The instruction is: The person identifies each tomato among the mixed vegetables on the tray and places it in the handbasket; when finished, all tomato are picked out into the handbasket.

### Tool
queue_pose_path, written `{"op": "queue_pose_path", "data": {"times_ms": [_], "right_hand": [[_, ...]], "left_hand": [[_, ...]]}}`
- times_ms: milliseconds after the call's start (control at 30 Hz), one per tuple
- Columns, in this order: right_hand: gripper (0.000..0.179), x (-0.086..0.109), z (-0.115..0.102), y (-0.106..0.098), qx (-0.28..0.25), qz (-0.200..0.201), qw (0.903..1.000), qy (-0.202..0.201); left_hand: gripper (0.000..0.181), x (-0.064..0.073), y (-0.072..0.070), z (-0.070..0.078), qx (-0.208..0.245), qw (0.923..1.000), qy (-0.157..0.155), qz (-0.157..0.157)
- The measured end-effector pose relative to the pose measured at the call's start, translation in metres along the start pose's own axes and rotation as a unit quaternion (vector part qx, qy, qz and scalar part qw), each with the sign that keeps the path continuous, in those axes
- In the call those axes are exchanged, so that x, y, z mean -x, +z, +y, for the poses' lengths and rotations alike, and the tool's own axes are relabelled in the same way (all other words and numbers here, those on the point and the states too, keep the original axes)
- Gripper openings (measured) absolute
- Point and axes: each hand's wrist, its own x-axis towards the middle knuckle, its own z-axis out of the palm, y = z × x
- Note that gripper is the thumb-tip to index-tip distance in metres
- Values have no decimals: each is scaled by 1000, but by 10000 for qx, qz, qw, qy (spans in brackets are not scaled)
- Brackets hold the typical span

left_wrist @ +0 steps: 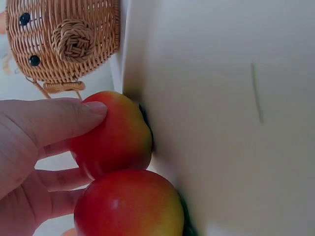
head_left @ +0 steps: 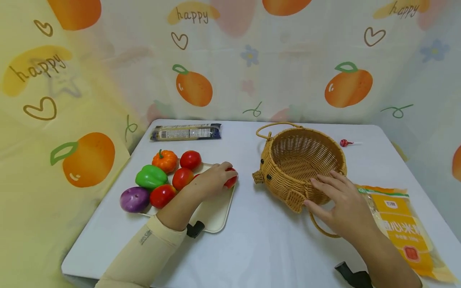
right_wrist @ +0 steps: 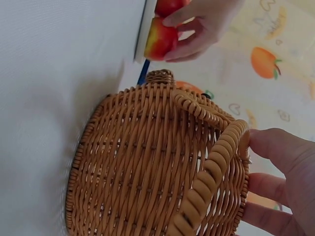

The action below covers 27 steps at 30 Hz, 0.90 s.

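Your left hand (head_left: 212, 180) holds a round red tomato with a yellowish patch (left_wrist: 115, 142) — the thumb presses one side, and the fingers are bent around the other. This tomato is at the right end of a cream-coloured rectangular tray (head_left: 216, 218); if it is already lifted, you cannot tell. Just beside it is a second red tomato (left_wrist: 130, 206). At the left part of the tray you have more red tomatoes (head_left: 163, 196), a small orange pumpkin (head_left: 165, 161), a green bell pepper (head_left: 151, 177) and a rounded purple eggplant (head_left: 135, 199).

Your right hand (head_left: 342, 204) touches the rim of a brown wicker basket with a pig face (head_left: 284, 188), its fingers spread and almost straight — not curled. The basket stands upright on the white table (head_left: 273, 248), to the right of the tray. Near your right forearm lies a yellow-orange plastic food bag (head_left: 399, 228).
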Motion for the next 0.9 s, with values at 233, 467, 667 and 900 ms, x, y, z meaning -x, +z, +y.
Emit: {"op": "queue_pose_path", "data": {"times_ms": [233,467,667,900], "right_hand": [[59,3,-3,-3,-12,-65,9998,213],[57,1,-1,-1,-103,40,9999,40],[58,0,-2,-1,-77,-19,9999,66],[60,-1,-4,-3,-13,-110,9998,182]], "left_hand": [[51,-1,-3,-1,-1,9998,161,130],[52,4,-26,-1,38,9946,546,877],[52,-1,-51,9,128,9789,1198,1648],[51,-18,-66,30,291,9629,1751,2034]]}}
